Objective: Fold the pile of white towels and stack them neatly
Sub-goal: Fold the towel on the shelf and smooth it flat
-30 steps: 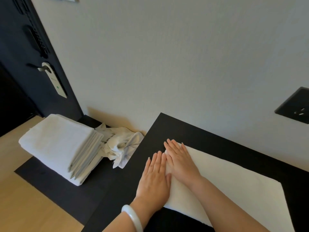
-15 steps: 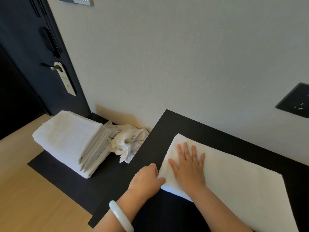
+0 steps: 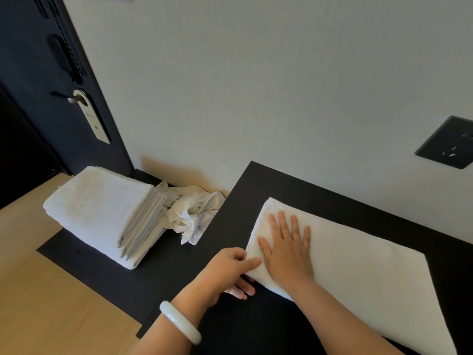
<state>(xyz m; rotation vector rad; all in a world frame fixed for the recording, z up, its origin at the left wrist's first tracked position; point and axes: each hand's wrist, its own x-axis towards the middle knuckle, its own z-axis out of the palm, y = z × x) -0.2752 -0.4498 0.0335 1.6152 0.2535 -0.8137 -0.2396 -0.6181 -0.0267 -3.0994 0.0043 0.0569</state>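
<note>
Now, on the black table (image 3: 281,185) our long white towel (image 3: 363,278) lies right under our fingers (image 3: 282,226). The folded stack (image 3: 102,208) and crumpled pile (image 3: 194,213) wait well left of them, out of the way. Our right hand (image 3: 289,254) presses flat, fingers spread, to stop it sliding; our left hand (image 3: 230,270) pinches its edge, likely to fold.

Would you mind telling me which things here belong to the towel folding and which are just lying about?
In the job: flat towel, pressed by the right hand, pinched by the left hand; folded stack; crumpled towels.
Lying about: door hanger; wall socket.
</note>
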